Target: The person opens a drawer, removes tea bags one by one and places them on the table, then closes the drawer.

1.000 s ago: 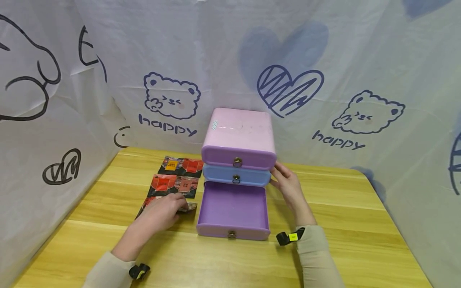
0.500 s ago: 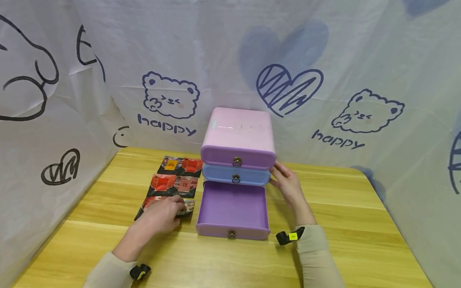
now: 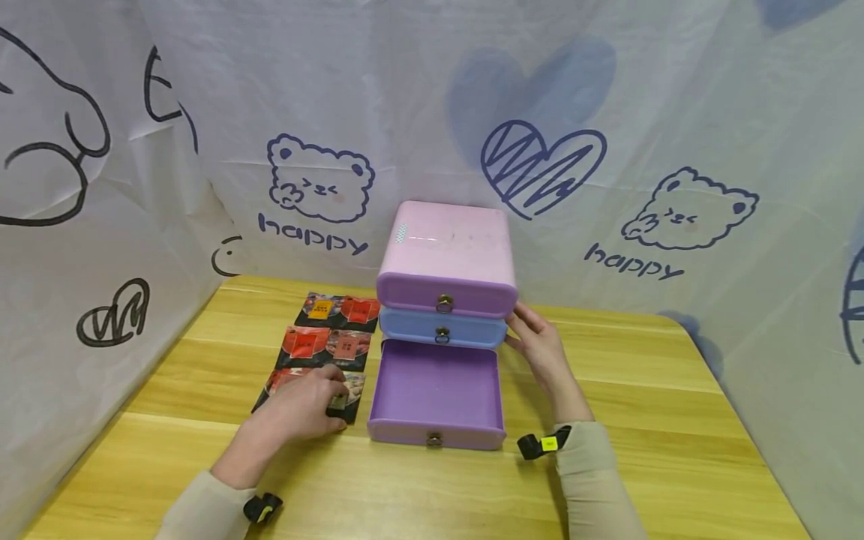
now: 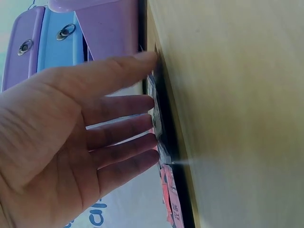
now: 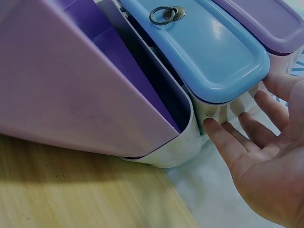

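Note:
My left hand (image 3: pixel 307 405) is over the front packet (image 3: pixel 354 397) of a group of flat black-and-red packets, hiding part of it. In the left wrist view the fingers (image 4: pixel 123 124) are nearly straight, their tips on the packets, with the thumb apart. My right hand (image 3: pixel 538 349) rests its fingertips against the side of a small drawer cabinet (image 3: pixel 448 240). Those fingers (image 5: pixel 228 142) are spread and relaxed in the right wrist view. The bottom purple drawer (image 3: pixel 437 390) stands pulled out with nothing in it; the blue drawer (image 3: pixel 442 328) and top purple drawer (image 3: pixel 472 296) are closed.
Behind the front packet lie a middle packet (image 3: pixel 324 349) and a back packet (image 3: pixel 337 311), in a column left of the cabinet. All stand on a wooden table (image 3: pixel 661 420). A white printed cloth (image 3: pixel 432 97) hangs behind and at the sides.
The right end of the front packet, raised and crumpled a second ago, now lies flat. My left thumb has shifted slightly toward me. The right hand has stayed against the cabinet.

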Motion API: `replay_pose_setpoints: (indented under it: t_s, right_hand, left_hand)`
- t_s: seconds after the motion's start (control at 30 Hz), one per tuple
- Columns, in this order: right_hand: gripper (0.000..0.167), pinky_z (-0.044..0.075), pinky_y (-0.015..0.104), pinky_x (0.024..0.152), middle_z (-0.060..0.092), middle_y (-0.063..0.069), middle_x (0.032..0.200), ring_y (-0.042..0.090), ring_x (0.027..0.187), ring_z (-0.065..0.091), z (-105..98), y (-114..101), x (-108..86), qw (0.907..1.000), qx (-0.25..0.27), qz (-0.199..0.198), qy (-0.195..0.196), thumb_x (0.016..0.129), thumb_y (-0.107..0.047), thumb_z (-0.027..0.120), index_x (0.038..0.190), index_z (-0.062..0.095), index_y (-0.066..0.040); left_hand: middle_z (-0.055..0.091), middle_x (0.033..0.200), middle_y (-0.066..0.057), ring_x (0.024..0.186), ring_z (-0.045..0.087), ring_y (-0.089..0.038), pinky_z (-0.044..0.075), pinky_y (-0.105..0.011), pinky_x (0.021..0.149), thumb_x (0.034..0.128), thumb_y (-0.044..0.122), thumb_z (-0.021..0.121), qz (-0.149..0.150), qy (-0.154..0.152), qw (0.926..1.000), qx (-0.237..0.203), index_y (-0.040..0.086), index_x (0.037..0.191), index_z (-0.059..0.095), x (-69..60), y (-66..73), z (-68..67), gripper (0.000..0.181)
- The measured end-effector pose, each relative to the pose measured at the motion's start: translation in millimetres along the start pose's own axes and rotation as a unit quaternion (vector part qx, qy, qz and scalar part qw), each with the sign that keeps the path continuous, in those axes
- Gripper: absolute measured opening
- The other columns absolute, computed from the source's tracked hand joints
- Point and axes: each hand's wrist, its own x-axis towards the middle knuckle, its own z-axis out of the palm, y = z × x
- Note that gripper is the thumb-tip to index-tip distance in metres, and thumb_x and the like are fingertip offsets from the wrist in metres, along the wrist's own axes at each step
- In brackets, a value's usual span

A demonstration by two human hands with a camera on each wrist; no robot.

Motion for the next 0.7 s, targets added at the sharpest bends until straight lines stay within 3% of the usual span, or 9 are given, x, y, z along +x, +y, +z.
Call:
replay_pose_setpoints:
  t_s: [0.7]
  right_hand:
    - [0.052, 0.049, 0.041, 0.110, 0.045, 0.014, 0.159, 0.027, 0.144, 0.045, -0.4, 1.2, 0.4, 0.9999, 0.011, -0.004, -0.002, 0.107, -0.018, 0.058, 0.155, 0.046, -0.002]
  left_hand:
    - [0.065, 0.122, -0.008, 0.105, 0.066, -0.027, 0.060, -0.046, 0.085, 0.0778, 0.028, 0.092, 0.005, 0.010, 0.9999, 0.001, 0.008, 0.113, 0.077, 0.1, -2.9, -0.1, 0.043]
